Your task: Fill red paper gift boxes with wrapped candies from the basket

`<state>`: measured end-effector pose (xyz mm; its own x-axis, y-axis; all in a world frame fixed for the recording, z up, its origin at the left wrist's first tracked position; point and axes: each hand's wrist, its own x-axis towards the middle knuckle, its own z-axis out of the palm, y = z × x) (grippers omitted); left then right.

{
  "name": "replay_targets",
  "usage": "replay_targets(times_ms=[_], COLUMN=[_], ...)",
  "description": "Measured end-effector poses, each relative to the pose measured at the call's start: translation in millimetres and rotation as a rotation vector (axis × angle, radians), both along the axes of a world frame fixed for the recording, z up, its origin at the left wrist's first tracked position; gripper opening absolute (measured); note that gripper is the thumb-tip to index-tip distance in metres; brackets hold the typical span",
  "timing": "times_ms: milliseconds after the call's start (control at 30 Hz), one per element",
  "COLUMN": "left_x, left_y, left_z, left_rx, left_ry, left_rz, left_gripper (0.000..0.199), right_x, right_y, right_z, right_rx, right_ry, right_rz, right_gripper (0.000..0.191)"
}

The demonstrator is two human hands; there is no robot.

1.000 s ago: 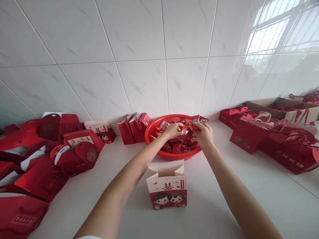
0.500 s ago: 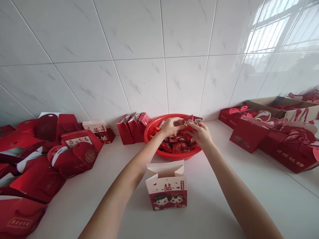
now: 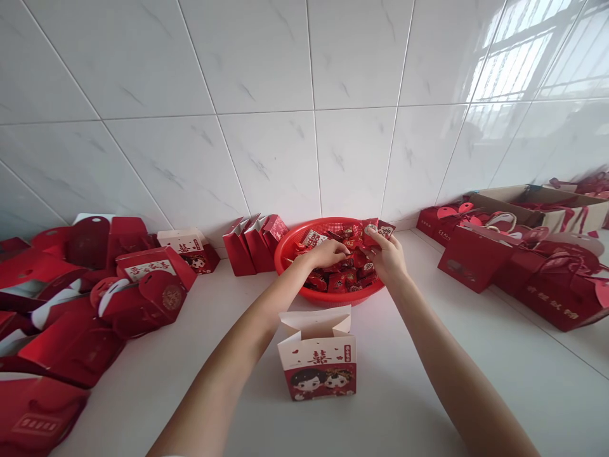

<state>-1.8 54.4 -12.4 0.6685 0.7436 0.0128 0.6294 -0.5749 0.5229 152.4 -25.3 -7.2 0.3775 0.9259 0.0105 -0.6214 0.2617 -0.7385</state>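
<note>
My right hand (image 3: 389,255) is closed on red wrapped candies (image 3: 370,227) over the right side of a red plastic basket (image 3: 284,246). My left hand (image 3: 328,253) reaches into the middle of the basket, its fingers curled down among more wrapped candies (image 3: 337,282). What its fingertips pinch, if anything, is hidden. In front of the basket, between my forearms, an open paper gift box (image 3: 320,368) stands upright. It is white above and red below, with two cartoon figures on the front. Its top flaps are up; its bottom is out of sight.
Several red gift boxes (image 3: 80,339) lie heaped on the left, beside a white-and-red box (image 3: 188,244). Narrow red paper boxes (image 3: 240,254) stand left of the basket. On the right are more red boxes (image 3: 476,257) and a cardboard carton (image 3: 585,212). A tiled wall (image 3: 266,158) rises behind.
My left hand has moved down, away from the candies in my right hand and into the basket's pile. The right hand stays nearly in place, still gripping candies.
</note>
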Motion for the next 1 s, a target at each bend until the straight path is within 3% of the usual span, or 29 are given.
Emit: replay_targets(times_ms=[133, 233, 467, 667, 833, 1000], left_x=[-2, -4, -5, -5, -10, -29], left_y=[1, 2, 9, 6, -10, -49], left_z=[2.7, 4.0, -2.2, 1.1, 15.8, 36.8], left_rx=[0.101, 0.139, 0.068, 0.008, -0.005, 0.038], left_ry=[-0.03, -0.159, -0.581, -0.721, -0.799, -0.857], left_rz=[0.088, 0.145, 0.129, 0.087, 0.116, 0.194], left_gripper=[0.029, 0.027, 0.028, 0.039, 0.045, 0.044], right_x=[0, 1, 0, 2, 3, -8], right_y=[1, 1, 1, 0, -3, -21], right_z=[-1.1, -1.8, -2.5, -4.5, -2.8, 19.7], right_rx=[0.007, 0.005, 0.021, 0.017, 0.127, 0.273], right_ry=[-0.016, -0.015, -0.044, -0.111, -0.143, -0.209], right_rz=[-0.001, 0.005, 0.027, 0.108, 0.221, 0.295], right_gripper=[0.029, 0.03, 0.026, 0.026, 0.033, 0.027])
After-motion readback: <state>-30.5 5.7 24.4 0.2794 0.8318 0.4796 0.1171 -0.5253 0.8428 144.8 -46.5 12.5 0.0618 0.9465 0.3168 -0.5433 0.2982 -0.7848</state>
